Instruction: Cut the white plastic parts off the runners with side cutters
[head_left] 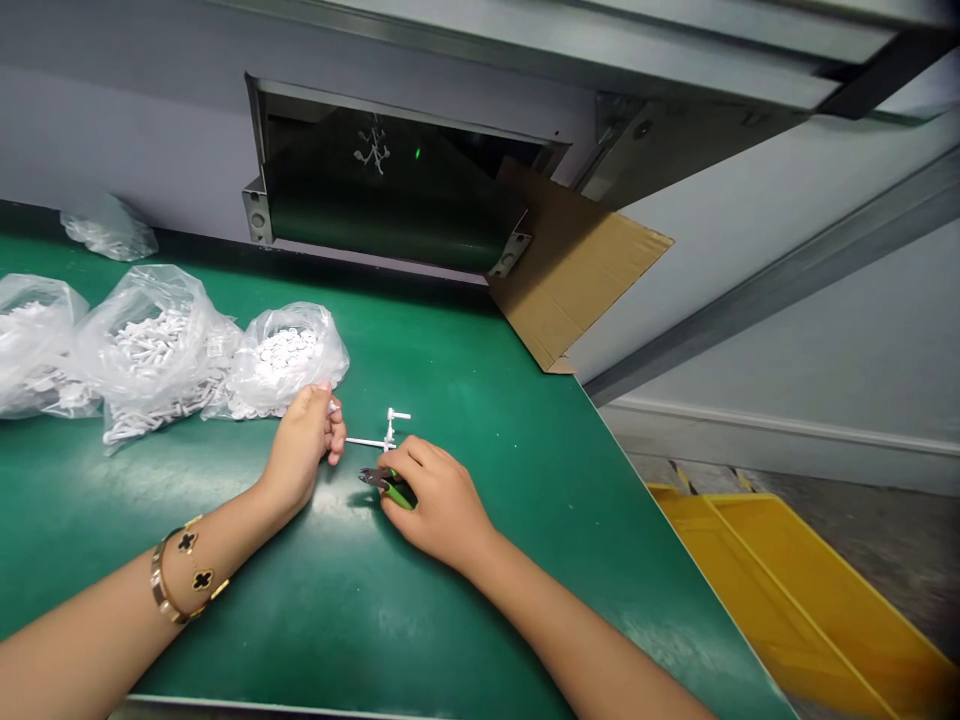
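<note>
My left hand (304,448) is closed in a pinch on one end of a small white plastic sprue (379,437) with stubby branches, held just above the green table (465,380). My right hand (435,500) is wrapped round a pair of green-handled cutters (384,482), whose dark jaws point left, just below the sprue. The two hands are close together near the table's middle. A gold bracelet with black clover charms sits on my left wrist.
Three clear bags of white plastic parts (281,362) lie at the left, a fourth (109,228) by the wall. A dark conveyor opening (390,190) with a cardboard flap (574,265) is behind. Yellow bins (810,590) stand on the floor at the right.
</note>
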